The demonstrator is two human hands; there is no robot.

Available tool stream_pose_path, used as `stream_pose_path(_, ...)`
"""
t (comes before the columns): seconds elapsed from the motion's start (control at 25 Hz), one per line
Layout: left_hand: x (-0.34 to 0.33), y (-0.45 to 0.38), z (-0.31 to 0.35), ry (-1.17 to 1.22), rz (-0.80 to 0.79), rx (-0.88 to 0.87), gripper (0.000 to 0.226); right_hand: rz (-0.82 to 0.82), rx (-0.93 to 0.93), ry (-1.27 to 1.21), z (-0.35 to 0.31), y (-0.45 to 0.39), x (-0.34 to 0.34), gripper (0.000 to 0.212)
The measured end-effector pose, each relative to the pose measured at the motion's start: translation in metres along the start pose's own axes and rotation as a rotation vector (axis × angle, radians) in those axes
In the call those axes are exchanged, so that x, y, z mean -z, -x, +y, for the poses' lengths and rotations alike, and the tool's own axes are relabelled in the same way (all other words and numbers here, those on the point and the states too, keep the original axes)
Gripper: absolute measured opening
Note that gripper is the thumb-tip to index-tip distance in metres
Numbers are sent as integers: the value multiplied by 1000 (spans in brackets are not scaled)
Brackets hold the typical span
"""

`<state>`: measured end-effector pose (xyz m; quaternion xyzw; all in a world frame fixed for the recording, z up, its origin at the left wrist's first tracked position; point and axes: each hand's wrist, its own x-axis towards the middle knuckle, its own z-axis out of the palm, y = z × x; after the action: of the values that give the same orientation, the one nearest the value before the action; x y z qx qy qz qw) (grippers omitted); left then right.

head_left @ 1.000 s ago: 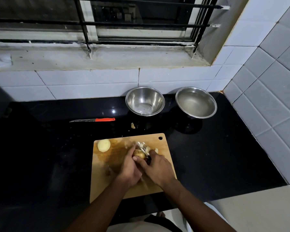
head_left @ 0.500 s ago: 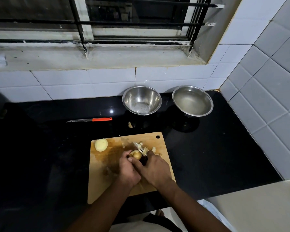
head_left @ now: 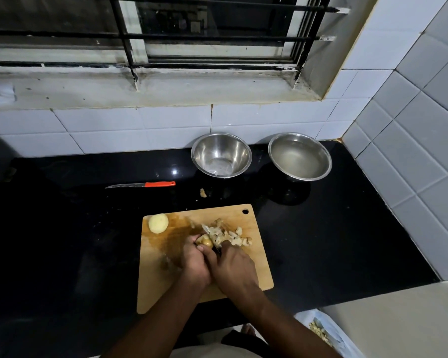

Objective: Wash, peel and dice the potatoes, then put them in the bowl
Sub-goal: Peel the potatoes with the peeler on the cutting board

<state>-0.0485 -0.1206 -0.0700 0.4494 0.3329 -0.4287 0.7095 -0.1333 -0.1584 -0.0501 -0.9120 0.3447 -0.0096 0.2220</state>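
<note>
1. A partly peeled potato (head_left: 204,241) is held just above the middle of the wooden cutting board (head_left: 259,264), gripped by the curled fingers of the left hand (head_left: 195,264); skin is seen on the part that shows beyond the fingertips.
2. The right hand (head_left: 233,270) is closed round a peeler (head_left: 212,235), whose blade is laid against the right side of the potato, its tip pointing away toward the board's far edge.
3. The relation that matters: the potato lies directly left of the blade and touching it, both hands meeting at that point. The blade's long axis runs from near edge to far edge, so a stroke along it is judged likely to send peel onto the heap of peelings (head_left: 233,236) just beyond, toward the far right corner.
4. A fully peeled potato (head_left: 158,223) rests at the far left corner of the board, well apart from the hands.
5. Two steel bowls (head_left: 221,154) stand near the counter's back edge; an orange-handled knife (head_left: 142,185) lies left of them, untouched.
6. Peeling is judged to be unfinished; dicing is not yet begun.
</note>
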Motion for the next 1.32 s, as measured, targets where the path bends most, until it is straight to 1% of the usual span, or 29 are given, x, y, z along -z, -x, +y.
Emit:
stream_pose_path(0.08, 1, 0, -1, -56, 51, -39, 39, 2, 34, 32, -5, 3, -4, 65)
stream_pose_path(0.2, -1, 6, -1, -50, 44, -68, 38, -13, 28, 31, -7, 4, -4, 65)
stream_pose_path(0.28, -1, 9, 2, -27, 5, -61, 39, -9, -1, 13, -3, 1, -1, 71)
stream_pose_path(0.36, 0, 9, 3, 78, -55, -57, 37, -14, -52, -22, 3, -6, 4, 79)
stream_pose_path(0.48, 1, 0, 2, 173, -79, -64, 33, -56, -40, -29, 6, -11, 9, 82)
stream_pose_path(0.64, 2, 1, 1, 125, -170, 21, 45, -63, -26, -55, 10, -10, 10, 81)
stream_pose_path(0.72, 2, 4, 2, 81, -191, 32, 43, -72, -14, -45, 12, -10, 11, 82)
stream_pose_path(0.84, 1, 3, 3, 58, -186, 35, 42, -83, 10, -13, 16, -11, 11, 82)
stream_pose_path(0.92, 0, 0, 5, 91, -179, 51, 40, -76, 14, 4, 18, -13, 11, 83)
stream_pose_path(1.16, -3, 0, 9, 125, -159, 75, 35, -75, -9, -24, 18, -11, 9, 84)
stream_pose_path(1.32, -6, -2, 9, 162, -118, 51, 23, -63, -39, -10, 15, -14, 8, 88)
